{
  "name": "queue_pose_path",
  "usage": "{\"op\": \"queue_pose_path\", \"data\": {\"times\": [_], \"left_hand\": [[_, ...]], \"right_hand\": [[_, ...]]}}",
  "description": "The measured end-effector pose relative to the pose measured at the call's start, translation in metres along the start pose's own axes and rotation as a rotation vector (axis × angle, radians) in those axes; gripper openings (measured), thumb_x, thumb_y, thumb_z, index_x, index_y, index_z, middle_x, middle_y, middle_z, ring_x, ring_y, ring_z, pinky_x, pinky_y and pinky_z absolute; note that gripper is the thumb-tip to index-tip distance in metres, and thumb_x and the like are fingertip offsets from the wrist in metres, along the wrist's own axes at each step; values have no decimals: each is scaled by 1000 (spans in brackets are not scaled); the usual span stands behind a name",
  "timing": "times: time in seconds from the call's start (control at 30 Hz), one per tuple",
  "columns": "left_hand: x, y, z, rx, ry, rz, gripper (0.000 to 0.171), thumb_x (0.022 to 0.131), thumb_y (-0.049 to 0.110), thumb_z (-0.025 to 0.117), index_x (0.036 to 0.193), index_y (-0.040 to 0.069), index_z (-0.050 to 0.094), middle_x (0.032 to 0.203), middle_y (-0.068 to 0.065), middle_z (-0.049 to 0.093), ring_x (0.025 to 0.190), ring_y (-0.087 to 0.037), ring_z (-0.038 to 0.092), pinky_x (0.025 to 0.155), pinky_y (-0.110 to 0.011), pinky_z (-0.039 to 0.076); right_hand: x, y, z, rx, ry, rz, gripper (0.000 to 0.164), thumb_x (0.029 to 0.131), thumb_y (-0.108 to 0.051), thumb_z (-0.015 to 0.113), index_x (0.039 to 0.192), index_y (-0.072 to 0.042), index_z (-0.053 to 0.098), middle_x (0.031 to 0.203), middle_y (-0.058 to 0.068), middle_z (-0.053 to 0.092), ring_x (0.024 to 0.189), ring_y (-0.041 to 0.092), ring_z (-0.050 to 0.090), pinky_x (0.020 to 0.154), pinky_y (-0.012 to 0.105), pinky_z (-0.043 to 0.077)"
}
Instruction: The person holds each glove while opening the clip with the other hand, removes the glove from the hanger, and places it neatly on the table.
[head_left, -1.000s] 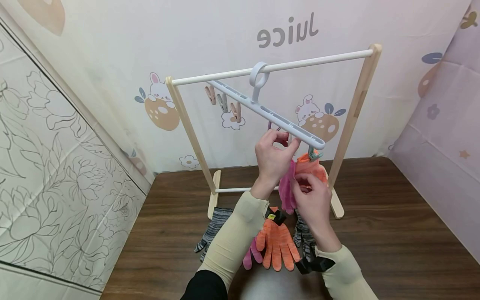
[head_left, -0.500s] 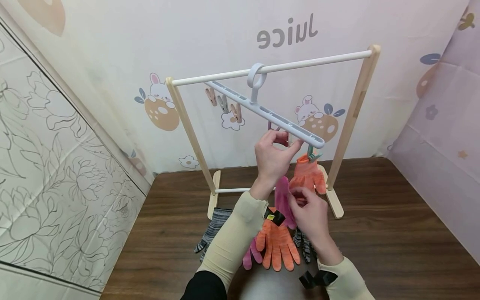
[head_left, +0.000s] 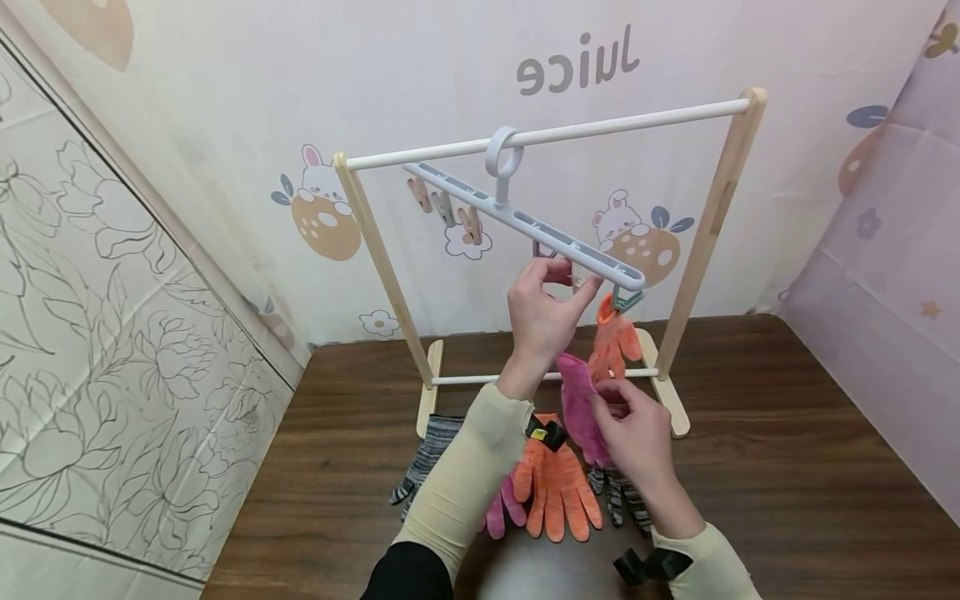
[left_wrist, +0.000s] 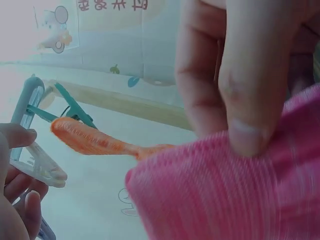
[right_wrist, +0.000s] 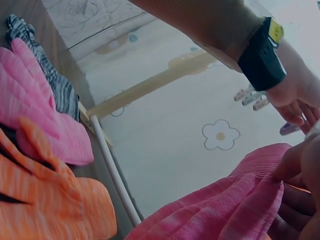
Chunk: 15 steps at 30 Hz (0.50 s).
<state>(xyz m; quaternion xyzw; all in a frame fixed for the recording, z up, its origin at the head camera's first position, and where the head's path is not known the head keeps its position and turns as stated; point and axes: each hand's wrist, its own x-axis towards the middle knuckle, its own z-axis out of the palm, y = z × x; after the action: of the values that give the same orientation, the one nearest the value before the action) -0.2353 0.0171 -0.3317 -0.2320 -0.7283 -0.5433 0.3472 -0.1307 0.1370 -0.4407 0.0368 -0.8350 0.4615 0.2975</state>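
Observation:
My left hand [head_left: 542, 317] is raised under the pale blue hanger [head_left: 517, 218] and pinches a white clothespin [left_wrist: 42, 167] near its right end. Just below, my right hand [head_left: 637, 429] holds a pink glove [head_left: 577, 404] between thumb and fingers near its cuff; the glove hangs apart from the clothespin. An orange glove [head_left: 617, 340] dangles from a green clothespin [head_left: 627, 298] at the hanger's tip. Further along the hanger are a purple clothespin [head_left: 543, 249], partly hidden, and several beige and grey clothespins [head_left: 444, 208].
A wooden rack [head_left: 725, 179] with a white top rod [head_left: 622, 127] bears the hanger. On the dark table [head_left: 787, 467] lie another orange glove [head_left: 553, 487], a pink glove [right_wrist: 55, 125] and grey-black gloves [head_left: 437, 446], partly under my forearms. A patterned cloth stands behind.
My right hand has moved down and slightly right, taking the pink glove away from the hanger. The hanging orange glove has turned edge-on, and the hanger has shifted slightly left. My left hand stays nearly still.

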Motion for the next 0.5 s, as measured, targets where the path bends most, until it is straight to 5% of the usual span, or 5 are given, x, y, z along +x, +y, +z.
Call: {"op": "queue_pose_path", "data": {"times": [0.13, 0.5], "left_hand": [[1, -1, -2, -24, -13, -15, 28, 84, 25, 82, 99, 6, 68, 94, -1, 65, 86, -7, 62, 54, -19, 48], [1, -5, -5, -46, -24, -19, 29, 85, 24, 81, 101, 5, 68, 95, -3, 65, 86, -8, 62, 56, -19, 51]], "right_hand": [[2, 4, -6, 2, 1, -7, 8, 86, -5, 75, 93, -6, 73, 84, 4, 73, 70, 11, 67, 62, 9, 48], [8, 17, -31, -50, -10, 47, 10, 87, -7, 76, 96, -5, 73, 86, 9, 73, 71, 3, 62, 62, 7, 46]]}}
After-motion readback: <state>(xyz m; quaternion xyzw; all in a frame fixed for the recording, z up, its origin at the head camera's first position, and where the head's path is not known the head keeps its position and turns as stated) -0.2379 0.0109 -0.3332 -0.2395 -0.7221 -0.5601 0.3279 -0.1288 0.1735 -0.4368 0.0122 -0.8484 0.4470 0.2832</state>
